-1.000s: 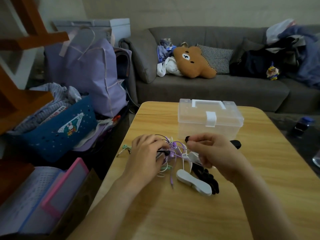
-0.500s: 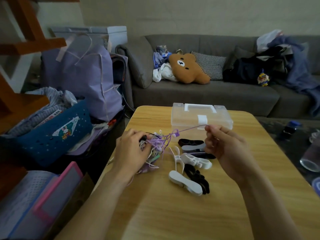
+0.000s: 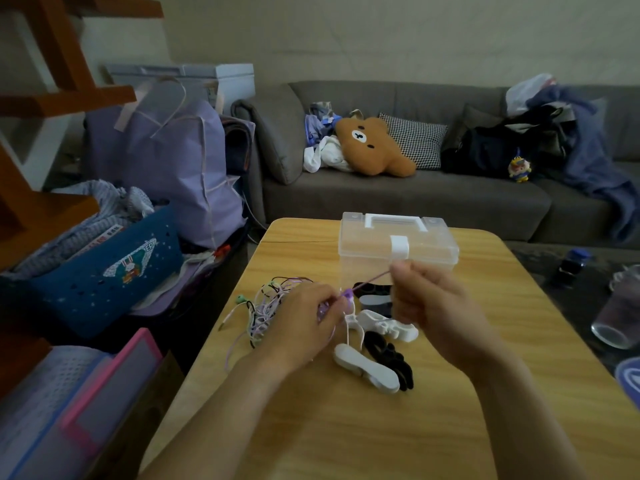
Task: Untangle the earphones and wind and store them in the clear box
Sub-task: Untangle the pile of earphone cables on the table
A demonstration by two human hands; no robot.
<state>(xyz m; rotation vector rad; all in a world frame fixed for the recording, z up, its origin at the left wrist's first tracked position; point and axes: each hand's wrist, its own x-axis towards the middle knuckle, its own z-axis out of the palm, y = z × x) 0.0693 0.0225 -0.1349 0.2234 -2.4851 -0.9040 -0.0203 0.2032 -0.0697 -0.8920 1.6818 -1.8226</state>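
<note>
A tangle of thin earphone cords (image 3: 266, 308) in purple, white, black and green lies on the wooden table (image 3: 346, 427). My left hand (image 3: 304, 323) rests on the tangle and pinches a purple cord near its small purple piece (image 3: 347, 295). My right hand (image 3: 436, 306) pinches the same purple cord (image 3: 372, 279) farther along, holding it taut in front of the clear box (image 3: 398, 247). The box stands closed at the far side of the table, with a white handle and latch. White and black flat cord winders (image 3: 367, 368) lie between my hands.
A grey sofa (image 3: 415, 199) with a bear cushion and clothes runs behind the table. Bags, a blue basket (image 3: 104, 275) and folders crowd the floor at left. A glass (image 3: 620, 317) stands at the right, past the table edge.
The view has lifted a little. My right hand drew the purple cord out of the tangle and holds it taut; my left hand moved right along the cord to its purple piece.
</note>
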